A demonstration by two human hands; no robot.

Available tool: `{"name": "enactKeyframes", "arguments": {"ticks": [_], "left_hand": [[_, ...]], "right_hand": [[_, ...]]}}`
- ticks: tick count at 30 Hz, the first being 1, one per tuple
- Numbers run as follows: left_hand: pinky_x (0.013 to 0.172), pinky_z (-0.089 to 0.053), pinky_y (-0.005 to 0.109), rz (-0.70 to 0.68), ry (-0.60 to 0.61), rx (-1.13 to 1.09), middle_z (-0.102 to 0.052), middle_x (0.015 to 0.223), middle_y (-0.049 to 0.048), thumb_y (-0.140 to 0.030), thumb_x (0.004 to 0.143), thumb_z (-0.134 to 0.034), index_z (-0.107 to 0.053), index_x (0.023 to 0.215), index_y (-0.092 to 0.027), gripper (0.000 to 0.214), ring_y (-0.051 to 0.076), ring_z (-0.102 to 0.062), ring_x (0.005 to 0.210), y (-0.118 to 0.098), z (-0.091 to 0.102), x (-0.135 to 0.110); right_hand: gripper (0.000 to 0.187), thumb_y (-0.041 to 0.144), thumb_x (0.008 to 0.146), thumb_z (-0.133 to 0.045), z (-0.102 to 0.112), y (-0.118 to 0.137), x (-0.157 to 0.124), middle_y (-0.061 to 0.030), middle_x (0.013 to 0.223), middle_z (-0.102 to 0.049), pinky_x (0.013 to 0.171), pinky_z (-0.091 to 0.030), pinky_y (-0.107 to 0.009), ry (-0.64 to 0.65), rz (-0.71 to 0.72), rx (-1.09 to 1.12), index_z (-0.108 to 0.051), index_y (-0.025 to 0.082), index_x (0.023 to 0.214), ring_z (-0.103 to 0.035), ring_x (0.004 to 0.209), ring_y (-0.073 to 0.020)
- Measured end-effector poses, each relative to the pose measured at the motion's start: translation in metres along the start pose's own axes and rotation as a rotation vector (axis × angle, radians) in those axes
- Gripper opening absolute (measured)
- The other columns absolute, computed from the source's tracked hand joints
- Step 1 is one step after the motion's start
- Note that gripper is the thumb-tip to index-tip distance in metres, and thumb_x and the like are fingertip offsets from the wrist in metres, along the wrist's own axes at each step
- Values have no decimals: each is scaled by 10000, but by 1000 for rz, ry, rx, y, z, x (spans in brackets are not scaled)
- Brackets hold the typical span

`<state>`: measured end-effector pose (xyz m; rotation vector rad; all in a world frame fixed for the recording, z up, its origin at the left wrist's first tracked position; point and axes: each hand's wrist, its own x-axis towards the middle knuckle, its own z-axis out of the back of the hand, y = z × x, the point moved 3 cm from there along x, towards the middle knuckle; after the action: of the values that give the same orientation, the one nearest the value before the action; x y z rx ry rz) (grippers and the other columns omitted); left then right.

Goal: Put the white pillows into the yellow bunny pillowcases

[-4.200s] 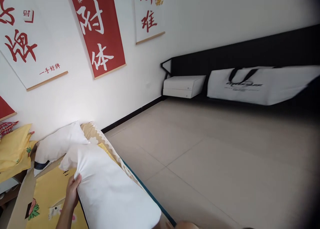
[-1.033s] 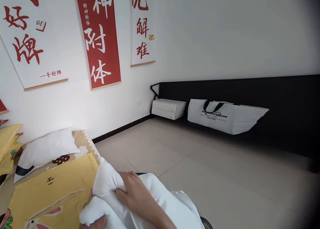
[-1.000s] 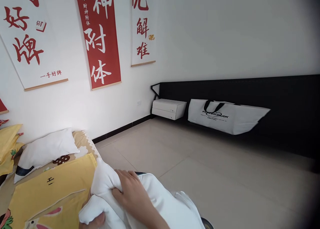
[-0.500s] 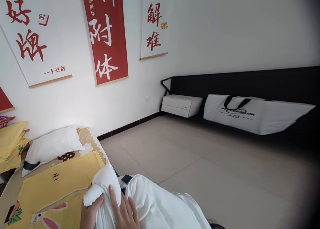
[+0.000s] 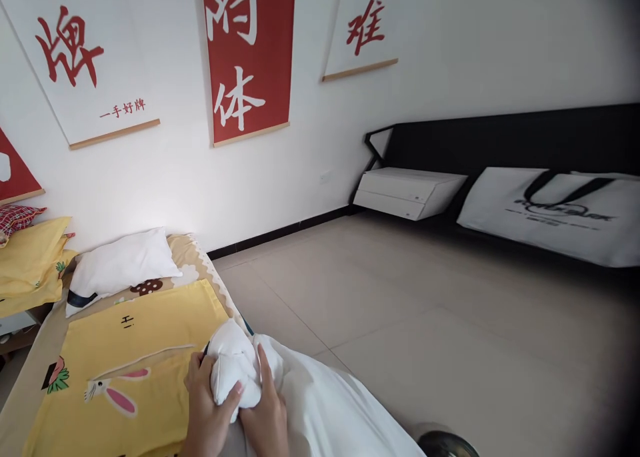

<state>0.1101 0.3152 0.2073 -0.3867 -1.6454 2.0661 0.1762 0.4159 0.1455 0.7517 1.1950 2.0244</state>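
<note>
A puffy white pillow [image 5: 233, 364], bunched together with a dark patch at its left side, is gripped between my two hands near the bed's edge. My left hand [image 5: 206, 390] clasps it from the left, thumb across the front. From the right my right hand [image 5: 267, 394] holds it, with fingers partly hidden behind it. Loose white fabric [image 5: 330, 404] spreads to the right of my hands; whether it joins the pillow I cannot tell. Left of my hands, a yellow pillowcase [image 5: 165, 317] with a rabbit print lies flat on the bed.
Another white pillow [image 5: 127, 260] lies at the bed's head. Folded yellow fabric [image 5: 35, 250] and a red plaid item [image 5: 17, 222] are at the left. Across the tiled floor [image 5: 320, 277], a black bench [image 5: 500, 137] bears white boxes [image 5: 395, 194] and a white bag [image 5: 555, 217].
My right hand has gone from lying spread over the white fabric to gripping the pillow's right side. The pillow is bunched more tightly between both hands. The view has shifted left and down.
</note>
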Motion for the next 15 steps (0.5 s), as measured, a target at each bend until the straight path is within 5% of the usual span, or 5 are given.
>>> {"name": "enactKeyframes", "arguments": {"ticks": [5,9,12,15], "left_hand": [[1133,-325,410,-48,256,49,-484,1420,106,-536,747,-694,-580,1261,-238,605,311,-403,1345,29,27,7],[1096,-383,388,38,258,96,-551,1378,103,-535,864,-518,-553,1261,-234,500,264,-468,1320,101,111,49],[966,-500,409,142,136,424,-708,1044,105,-555,817,-467,-635,949,-202,413,271,-646,1047,177,183,81],[968,-494,490,160,54,575,-705,1001,125,-465,738,-500,-642,892,-188,348,307,-643,1014,239,230,94]], "right_hand": [[742,364,680,-519,8,-16,18,-166,1234,-664,867,-520,-422,30,-178,64,-482,115,1377,-643,1088,-348],[690,383,634,-527,14,-20,25,-142,1159,-704,817,-524,-379,0,-221,71,-581,141,1279,-660,1048,-333],[646,415,611,-568,28,-11,32,-115,1088,-729,803,-520,-355,-62,-192,122,-623,176,1209,-671,1015,-315],[591,417,590,-585,41,5,43,-93,960,-749,769,-517,-346,-122,-173,185,-654,196,1133,-689,913,-298]]}}
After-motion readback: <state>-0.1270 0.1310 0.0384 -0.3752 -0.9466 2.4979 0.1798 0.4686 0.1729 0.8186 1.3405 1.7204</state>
